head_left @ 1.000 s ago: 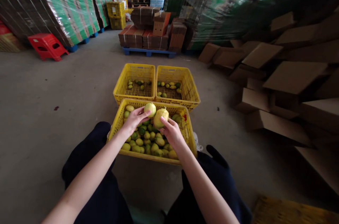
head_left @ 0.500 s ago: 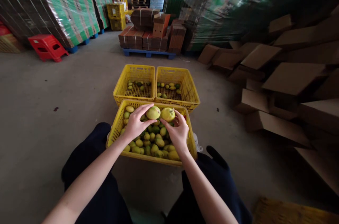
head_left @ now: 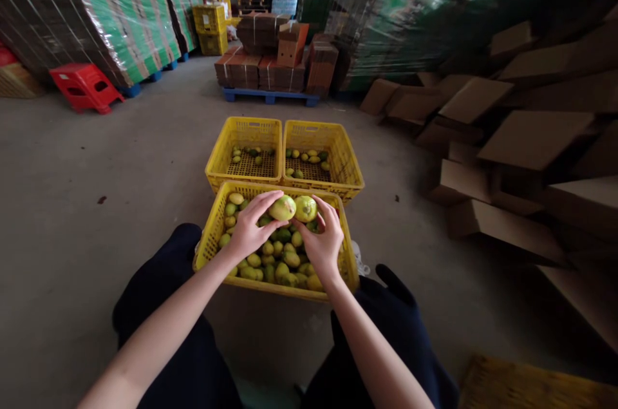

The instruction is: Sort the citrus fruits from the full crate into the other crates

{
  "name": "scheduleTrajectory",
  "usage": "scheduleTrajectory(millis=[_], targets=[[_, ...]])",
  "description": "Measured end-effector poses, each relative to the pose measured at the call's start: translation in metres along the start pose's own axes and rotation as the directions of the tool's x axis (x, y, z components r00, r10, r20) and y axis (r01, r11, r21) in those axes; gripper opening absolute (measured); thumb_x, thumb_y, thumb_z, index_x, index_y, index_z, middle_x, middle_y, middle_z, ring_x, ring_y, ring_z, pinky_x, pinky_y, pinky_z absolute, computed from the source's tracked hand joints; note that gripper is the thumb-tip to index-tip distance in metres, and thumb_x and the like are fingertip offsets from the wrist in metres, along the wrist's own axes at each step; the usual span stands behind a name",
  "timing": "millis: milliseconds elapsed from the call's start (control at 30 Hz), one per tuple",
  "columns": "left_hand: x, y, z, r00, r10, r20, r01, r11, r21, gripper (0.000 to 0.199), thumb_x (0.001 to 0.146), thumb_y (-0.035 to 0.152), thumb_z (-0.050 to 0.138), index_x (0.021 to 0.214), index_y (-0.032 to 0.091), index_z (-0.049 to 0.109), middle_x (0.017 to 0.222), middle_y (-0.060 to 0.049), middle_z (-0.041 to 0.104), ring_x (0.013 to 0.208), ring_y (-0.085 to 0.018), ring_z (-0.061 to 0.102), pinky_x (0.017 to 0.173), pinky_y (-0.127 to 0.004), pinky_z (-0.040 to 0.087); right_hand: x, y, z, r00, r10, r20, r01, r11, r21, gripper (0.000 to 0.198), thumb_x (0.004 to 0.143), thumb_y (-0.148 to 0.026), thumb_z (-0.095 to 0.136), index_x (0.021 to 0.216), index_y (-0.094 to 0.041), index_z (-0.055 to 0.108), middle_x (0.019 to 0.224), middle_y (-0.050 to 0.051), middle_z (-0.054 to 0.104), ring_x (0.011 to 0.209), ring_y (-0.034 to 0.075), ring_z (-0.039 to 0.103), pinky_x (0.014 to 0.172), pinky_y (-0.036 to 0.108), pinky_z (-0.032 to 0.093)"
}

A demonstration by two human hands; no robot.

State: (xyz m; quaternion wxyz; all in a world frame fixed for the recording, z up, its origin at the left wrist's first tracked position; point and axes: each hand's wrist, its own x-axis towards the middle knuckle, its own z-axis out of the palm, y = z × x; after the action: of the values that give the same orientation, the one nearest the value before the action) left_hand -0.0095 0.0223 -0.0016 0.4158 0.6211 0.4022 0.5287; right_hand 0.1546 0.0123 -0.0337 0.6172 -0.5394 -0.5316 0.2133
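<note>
My left hand (head_left: 255, 223) is closed on a yellow-green lemon (head_left: 282, 208), thumb below and fingers above. Beside it my right hand (head_left: 324, 236) grips a second lemon (head_left: 306, 209), its end turned towards me. The two fruits are side by side, close together or touching. Both hands hover over a yellow plastic crate (head_left: 206, 243) between my knees. Many lemons (head_left: 290, 259), from yellow to green, fill that crate; my hands hide part of them.
Beyond stand two yellow crates, the left one (head_left: 244, 123) and the right one (head_left: 355, 164), each with several lemons at the bottom. Cardboard boxes (head_left: 502, 228) are heaped on the right. A red stool (head_left: 84, 85) stands left; flattened cartons lie on a blue pallet (head_left: 270, 97) ahead.
Both lemons have been turned in my fingers, and the right one now shows its end. The left lemon has shifted slightly right, closer to the other.
</note>
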Motion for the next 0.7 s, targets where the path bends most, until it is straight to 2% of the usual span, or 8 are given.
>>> scheduleTrajectory(millis=[133,300,367,433,467,533,633,700], targets=[[0.001,0.003,0.001,0.995,-0.093,-0.031,0.090,0.992,-0.085,0.047,0.067,0.018,0.083,0.111,0.026,0.071,0.126,-0.009,0.064,0.127,-0.028,0.053,0.111,-0.037,0.039,-0.001,0.001,0.000,1.000,-0.021,-0.012,0.021,1.000,-0.012,0.044,0.072,-0.029,0.075,0.115,-0.027,0.065,0.116,0.008,0.064,0.111,0.027,0.059,0.098,0.046,0.048],[0.000,0.000,0.002,0.998,-0.053,-0.038,0.051,0.997,-0.052,0.048,0.067,0.020,0.084,0.112,0.027,0.071,0.126,-0.008,0.064,0.127,-0.027,0.053,0.110,-0.036,0.041,-0.001,-0.002,0.000,1.000,-0.020,-0.017,0.019,0.999,-0.039,0.044,0.072,-0.027,0.074,0.115,-0.027,0.065,0.118,0.008,0.064,0.113,0.027,0.058,0.100,0.045,0.046],[0.000,-0.005,0.002,0.998,-0.060,-0.031,0.059,0.998,-0.036,0.052,0.065,0.023,0.085,0.114,0.027,0.070,0.124,-0.008,0.065,0.119,-0.027,0.058,0.102,-0.035,0.047,0.000,-0.004,-0.001,0.999,0.038,-0.015,-0.038,0.999,0.001,0.045,0.069,-0.028,0.077,0.112,-0.026,0.066,0.117,0.008,0.065,0.112,0.027,0.058,0.099,0.044,0.047],[0.003,-0.009,0.002,0.991,-0.136,-0.020,0.134,0.989,-0.059,0.054,0.061,0.028,0.088,0.112,0.023,0.070,0.115,-0.008,0.069,0.102,-0.025,0.066,0.089,-0.033,0.055,0.002,-0.005,-0.001,0.983,0.175,0.053,-0.180,0.977,0.116,0.047,0.064,-0.029,0.081,0.108,-0.024,0.067,0.111,0.007,0.068,0.105,0.026,0.062,0.094,0.041,0.050],[0.005,-0.011,0.001,0.980,-0.200,-0.019,0.198,0.976,-0.091,0.053,0.059,0.031,0.089,0.108,0.021,0.070,0.108,-0.009,0.071,0.093,-0.024,0.068,0.081,-0.032,0.057,0.003,-0.005,-0.002,0.957,0.258,0.129,-0.279,0.941,0.189,0.047,0.061,-0.030,0.083,0.105,-0.024,0.068,0.105,0.006,0.070,0.100,0.025,0.064,0.090,0.039,0.052],[0.010,-0.015,0.000,0.929,-0.370,-0.003,0.363,0.913,-0.188,0.047,0.060,0.040,0.088,0.096,0.016,0.071,0.093,-0.008,0.073,0.079,-0.021,0.070,0.070,-0.029,0.058,0.004,-0.004,-0.002,0.860,0.408,0.306,-0.495,0.811,0.312,0.044,0.058,-0.032,0.085,0.098,-0.022,0.069,0.093,0.003,0.073,0.086,0.021,0.067,0.079,0.033,0.054],[0.017,-0.017,-0.003,0.788,-0.613,0.058,0.592,0.729,-0.342,0.043,0.068,0.051,0.080,0.084,0.013,0.070,0.079,-0.008,0.073,0.067,-0.017,0.069,0.061,-0.025,0.057,0.005,0.000,0.001,0.687,0.547,0.479,-0.724,0.565,0.395,0.036,0.061,-0.038,0.084,0.089,-0.021,0.070,0.080,0.002,0.074,0.069,0.017,0.069,0.061,0.026,0.055],[0.019,-0.018,-0.004,0.703,-0.705,0.098,0.671,0.611,-0.420,0.042,0.073,0.054,0.075,0.084,0.013,0.071,0.075,-0.007,0.072,0.060,-0.014,0.067,0.057,-0.022,0.056,0.006,0.004,0.004,0.582,0.616,0.531,-0.813,0.427,0.396,0.032,0.065,-0.042,0.082,0.085,-0.018,0.072,0.073,0.004,0.074,0.058,0.016,0.068,0.052,0.025,0.055]])
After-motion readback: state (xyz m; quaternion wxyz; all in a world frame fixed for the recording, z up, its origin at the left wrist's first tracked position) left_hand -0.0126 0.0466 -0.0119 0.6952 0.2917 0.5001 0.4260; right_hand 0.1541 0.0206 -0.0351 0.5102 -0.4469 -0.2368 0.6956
